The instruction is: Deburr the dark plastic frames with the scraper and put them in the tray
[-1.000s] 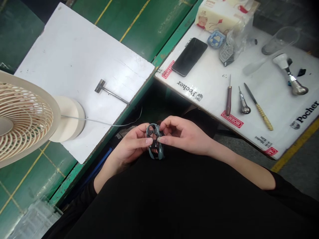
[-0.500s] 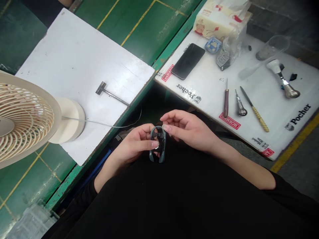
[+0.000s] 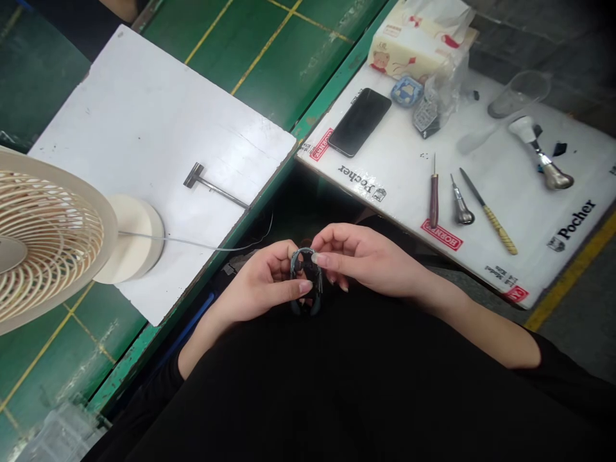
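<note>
In front of my black shirt I hold a small oval, frame-like part (image 3: 318, 280), glossy dark grey with an opening in its middle. My left hand (image 3: 262, 279) grips its left side, the thumb lying across the opening and the other fingers curled behind. At the upper right rim, the thumb and forefinger of my right hand (image 3: 359, 255) pinch the part. The remaining right fingers are loosely curled behind it. Fine detail of the part is too small to make out.
A fan (image 3: 52, 244) stands at left by a white board (image 3: 144, 128) bearing a T-shaped metal tool (image 3: 216, 187). On the right-hand table lie a phone (image 3: 360, 122), an awl (image 3: 434, 196), a short metal-handled tool (image 3: 462, 208), a yellow-handled file (image 3: 495, 224) and a tissue pack (image 3: 399, 48).
The part has tilted, so its opening shows differently and its lower end looks darker. My right hand has moved slightly down, its fingers closing nearer the rim. The view has shifted a little.
</note>
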`<action>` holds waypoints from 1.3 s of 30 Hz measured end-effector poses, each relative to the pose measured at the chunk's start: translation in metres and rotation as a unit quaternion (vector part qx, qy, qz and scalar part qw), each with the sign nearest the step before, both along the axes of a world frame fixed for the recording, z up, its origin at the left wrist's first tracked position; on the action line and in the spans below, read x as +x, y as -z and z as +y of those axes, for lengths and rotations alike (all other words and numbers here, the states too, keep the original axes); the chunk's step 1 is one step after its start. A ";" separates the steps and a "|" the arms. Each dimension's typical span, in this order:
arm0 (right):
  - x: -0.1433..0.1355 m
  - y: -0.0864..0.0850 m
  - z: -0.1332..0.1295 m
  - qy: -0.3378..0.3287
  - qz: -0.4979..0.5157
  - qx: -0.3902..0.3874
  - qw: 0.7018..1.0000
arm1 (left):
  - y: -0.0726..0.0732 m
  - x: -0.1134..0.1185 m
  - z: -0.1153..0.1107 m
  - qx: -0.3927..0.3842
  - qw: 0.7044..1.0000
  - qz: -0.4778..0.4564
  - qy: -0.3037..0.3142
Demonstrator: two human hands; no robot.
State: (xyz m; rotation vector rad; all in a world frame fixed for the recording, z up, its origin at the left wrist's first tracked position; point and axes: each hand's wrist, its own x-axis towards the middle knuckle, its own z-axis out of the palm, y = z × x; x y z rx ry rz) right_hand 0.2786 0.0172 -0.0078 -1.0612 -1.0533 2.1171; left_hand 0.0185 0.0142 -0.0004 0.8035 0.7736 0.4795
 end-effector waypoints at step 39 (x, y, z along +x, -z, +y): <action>-0.008 -0.002 -0.011 0.174 -0.129 0.188 0.958 | 0.017 0.014 -0.010 0.014 0.986 0.037 -0.160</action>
